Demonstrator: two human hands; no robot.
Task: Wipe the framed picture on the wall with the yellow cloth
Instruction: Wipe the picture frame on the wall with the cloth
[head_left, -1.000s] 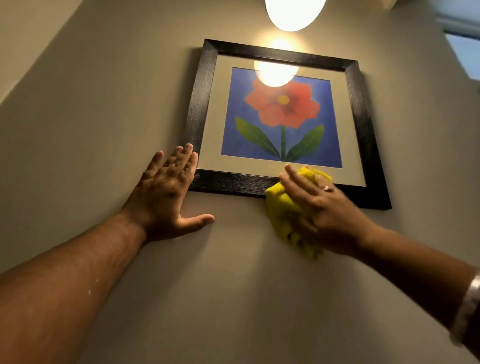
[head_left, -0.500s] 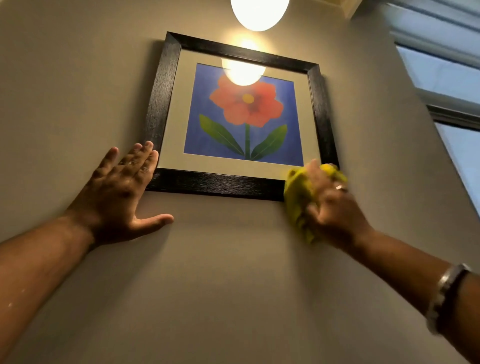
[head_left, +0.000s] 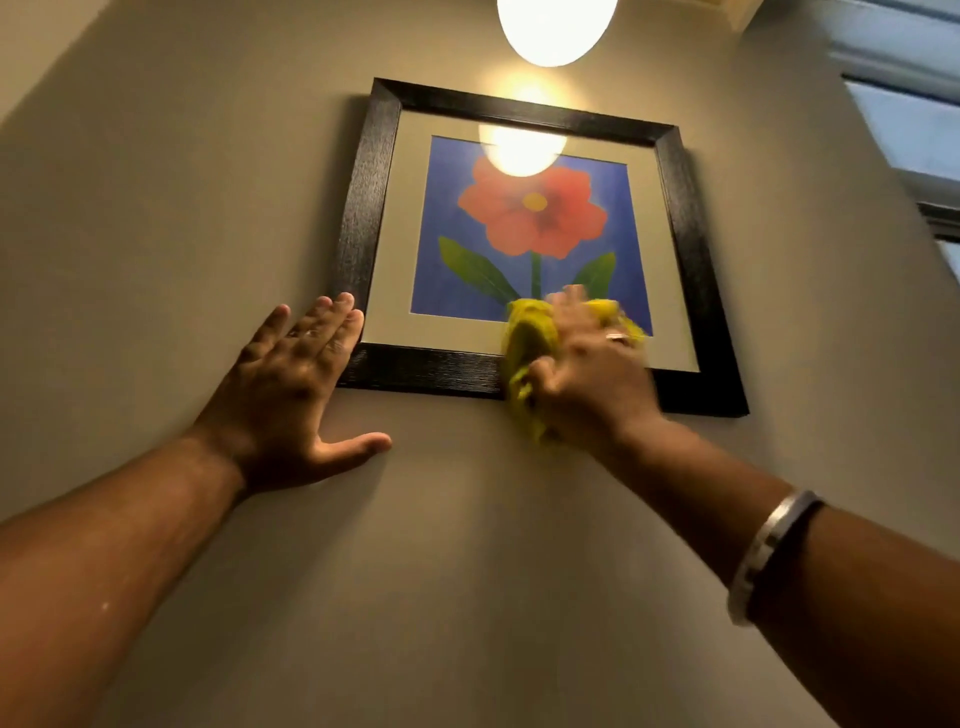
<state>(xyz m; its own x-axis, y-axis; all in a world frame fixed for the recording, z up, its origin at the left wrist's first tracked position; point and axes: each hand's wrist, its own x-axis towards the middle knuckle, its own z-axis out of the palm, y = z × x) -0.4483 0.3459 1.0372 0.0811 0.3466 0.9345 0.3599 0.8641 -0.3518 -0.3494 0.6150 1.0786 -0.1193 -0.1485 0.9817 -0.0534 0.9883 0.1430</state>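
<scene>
A black-framed picture (head_left: 363, 208) of a red flower on blue hangs on the beige wall above me. My right hand (head_left: 592, 374) presses a bunched yellow cloth (head_left: 524, 338) against the lower middle of the picture, over the bottom mat and frame rail; it is motion-blurred. My left hand (head_left: 291, 384) lies flat and open on the wall, its fingertips touching the frame's lower left corner, thumb spread out below.
A glowing round lamp (head_left: 556, 26) hangs just above the frame and reflects in the glass. A window (head_left: 914, 130) sits at the upper right. Bare wall (head_left: 156, 208) stretches to the left and below.
My right hand with the cloth has slid left from the frame's lower right corner and up onto the glass. My left hand has stayed at the lower left corner.
</scene>
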